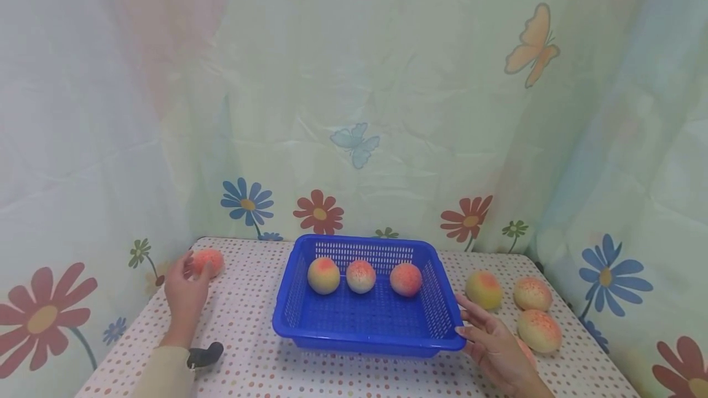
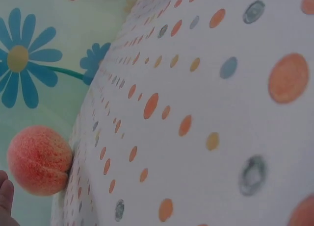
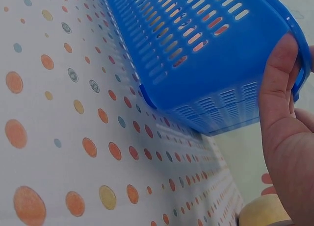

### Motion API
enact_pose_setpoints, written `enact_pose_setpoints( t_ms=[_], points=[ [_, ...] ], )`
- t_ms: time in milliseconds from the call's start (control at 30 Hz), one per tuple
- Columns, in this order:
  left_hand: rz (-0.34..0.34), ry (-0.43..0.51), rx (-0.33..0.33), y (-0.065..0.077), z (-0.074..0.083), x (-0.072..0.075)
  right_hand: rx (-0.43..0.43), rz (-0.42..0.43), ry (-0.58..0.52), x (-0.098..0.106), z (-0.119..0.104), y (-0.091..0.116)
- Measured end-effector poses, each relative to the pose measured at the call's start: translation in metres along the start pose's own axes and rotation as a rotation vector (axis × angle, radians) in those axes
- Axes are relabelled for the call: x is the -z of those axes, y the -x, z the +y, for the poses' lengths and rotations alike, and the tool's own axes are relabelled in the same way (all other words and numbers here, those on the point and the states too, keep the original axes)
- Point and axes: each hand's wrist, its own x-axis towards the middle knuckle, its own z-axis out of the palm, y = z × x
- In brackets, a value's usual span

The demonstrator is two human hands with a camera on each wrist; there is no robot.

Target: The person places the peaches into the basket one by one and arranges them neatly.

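Observation:
A blue plastic basket (image 1: pixel 365 344) with slotted sides stands mid-table, holding three peaches: a yellowish one (image 1: pixel 323 276), a pale speckled one (image 1: pixel 361 277) and a red one (image 1: pixel 406 279). My right hand (image 1: pixel 492 346) grips its right rim near the front corner; in the right wrist view the thumb (image 3: pixel 280 64) lies over the rim, while the other fingers are mostly hidden. At the table's far left, my left hand (image 1: pixel 188 284) is beside a pinkish-red peach (image 1: pixel 209 261). The left wrist view shows fingers (image 2: pixel 6 194) at the edge, apart from that peach (image 2: pixel 39 160).
On the right lie a yellow-green peach (image 1: pixel 483 290), two pale speckled peaches (image 1: pixel 533 293) and another peach (image 1: pixel 527 352) partly hidden behind my right hand. A dotted cloth covers the table (image 1: pixel 249 324). Flower-printed curtains (image 1: pixel 354 97) stand behind and at both sides.

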Motion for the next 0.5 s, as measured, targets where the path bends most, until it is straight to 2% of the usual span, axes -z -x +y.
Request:
enact_pose_setpoints(
  t_ms=[233, 500],
  points=[
    [-0.017, -0.038, 0.052, -0.0078, -0.0022, -0.0041, 0.004, -0.003, 0.005, 0.0000, 0.0003, -0.0002],
    [-0.004, -0.040, 0.069, -0.0111, -0.0053, -0.0081, -0.010, 0.023, 0.020, 0.0001, -0.0006, -0.0013]
  ],
)
